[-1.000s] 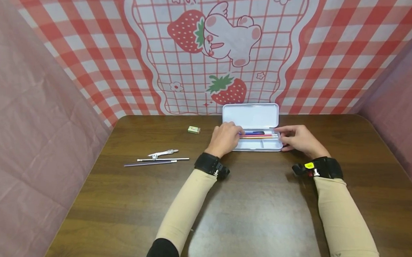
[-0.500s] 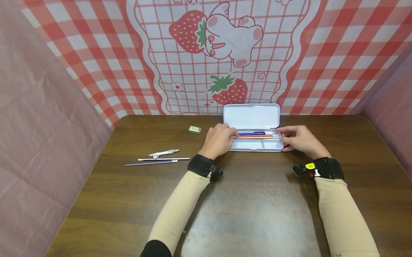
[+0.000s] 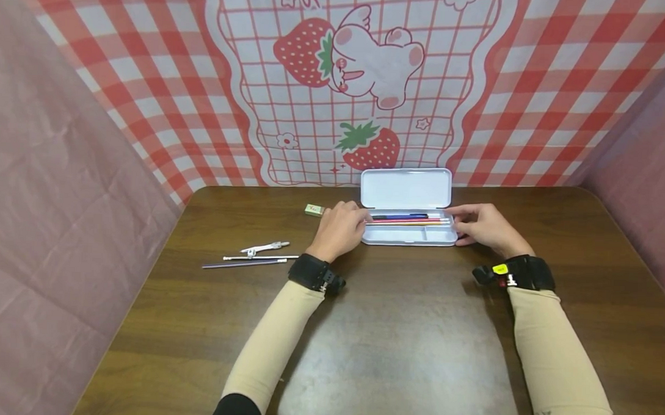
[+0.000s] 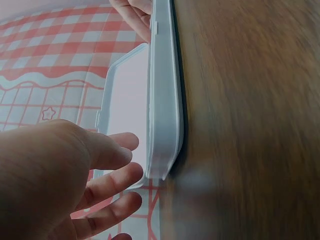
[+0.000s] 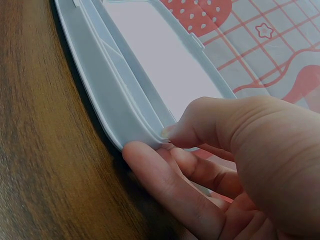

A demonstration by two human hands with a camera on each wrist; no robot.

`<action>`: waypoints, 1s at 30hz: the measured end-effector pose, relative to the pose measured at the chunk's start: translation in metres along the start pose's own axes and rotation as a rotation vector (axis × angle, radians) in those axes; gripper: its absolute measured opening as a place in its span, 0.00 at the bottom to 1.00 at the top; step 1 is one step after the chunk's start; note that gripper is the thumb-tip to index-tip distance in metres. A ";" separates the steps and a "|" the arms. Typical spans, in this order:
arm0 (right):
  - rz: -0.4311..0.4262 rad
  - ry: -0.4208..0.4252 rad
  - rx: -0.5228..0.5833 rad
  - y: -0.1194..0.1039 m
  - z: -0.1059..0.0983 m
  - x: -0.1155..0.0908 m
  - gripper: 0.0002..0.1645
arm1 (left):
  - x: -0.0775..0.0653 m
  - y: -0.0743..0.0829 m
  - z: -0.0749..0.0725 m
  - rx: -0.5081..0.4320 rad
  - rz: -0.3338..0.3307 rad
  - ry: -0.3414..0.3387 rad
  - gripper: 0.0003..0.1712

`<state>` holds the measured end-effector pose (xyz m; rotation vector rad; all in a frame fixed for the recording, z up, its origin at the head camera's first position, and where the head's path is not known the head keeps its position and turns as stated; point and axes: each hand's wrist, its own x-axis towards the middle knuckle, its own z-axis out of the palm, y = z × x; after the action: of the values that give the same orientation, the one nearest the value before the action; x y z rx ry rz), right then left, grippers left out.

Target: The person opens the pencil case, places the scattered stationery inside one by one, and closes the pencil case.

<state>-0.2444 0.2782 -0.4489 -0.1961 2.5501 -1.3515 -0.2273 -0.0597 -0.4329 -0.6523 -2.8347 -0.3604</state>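
Note:
A white pencil case (image 3: 414,236) lies open at the far middle of the wooden table (image 3: 405,332), its lid (image 3: 405,188) standing up behind it. Several coloured pens (image 3: 411,219) lie in its back compartment. My right hand (image 3: 477,225) holds the case's right end: in the right wrist view the thumb (image 5: 165,175) lies along the front corner of the case (image 5: 105,90) and a finger curls over the rim. My left hand (image 3: 340,226) is beside the case's left end. The left wrist view shows its relaxed fingers (image 4: 117,172) next to the case (image 4: 162,100), holding nothing.
A small green eraser (image 3: 313,210) lies just left of my left hand. Further left on the table are a metal compass (image 3: 265,248) and two thin pencils (image 3: 254,258). A red checked strawberry cloth (image 3: 348,80) hangs behind, with pink sheets on both sides.
My left hand has drawn back leftward, from over the pens to just outside the case's left end. The right hand and the case have stayed put.

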 end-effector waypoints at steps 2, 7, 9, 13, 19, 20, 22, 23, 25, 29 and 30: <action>0.002 0.000 -0.003 0.000 0.000 -0.001 0.27 | -0.003 -0.002 -0.002 0.002 0.003 0.002 0.14; 0.004 0.000 -0.007 0.000 -0.001 -0.001 0.26 | -0.008 -0.007 -0.007 0.000 0.026 0.021 0.13; 0.003 0.000 -0.006 0.000 -0.001 -0.001 0.26 | -0.010 -0.009 -0.008 0.001 0.037 0.034 0.13; 0.005 -0.002 -0.004 0.000 -0.001 0.000 0.26 | -0.014 -0.014 -0.010 -0.001 0.052 0.055 0.13; 0.006 -0.004 0.002 0.000 0.001 0.001 0.25 | -0.022 -0.024 -0.013 -0.002 0.063 0.059 0.13; 0.005 -0.004 0.002 0.000 0.001 0.001 0.25 | -0.024 -0.026 -0.014 0.001 0.067 0.063 0.13; 0.004 -0.004 0.003 0.000 0.002 0.002 0.25 | -0.027 -0.029 -0.015 0.003 0.072 0.071 0.13; 0.002 -0.004 0.003 -0.001 0.002 0.002 0.25 | -0.028 -0.031 -0.016 0.005 0.072 0.075 0.12; 0.001 -0.002 0.000 -0.001 0.002 0.002 0.25 | -0.031 -0.034 -0.017 0.009 0.069 0.080 0.12; 0.004 0.000 -0.009 -0.001 0.000 0.001 0.25 | -0.037 -0.041 -0.020 0.018 0.052 0.072 0.12; 0.006 0.000 -0.010 -0.001 0.000 0.001 0.25 | -0.038 -0.042 -0.020 0.019 0.049 0.066 0.11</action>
<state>-0.2450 0.2775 -0.4480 -0.1901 2.5552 -1.3371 -0.2100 -0.1175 -0.4317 -0.6915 -2.7507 -0.3400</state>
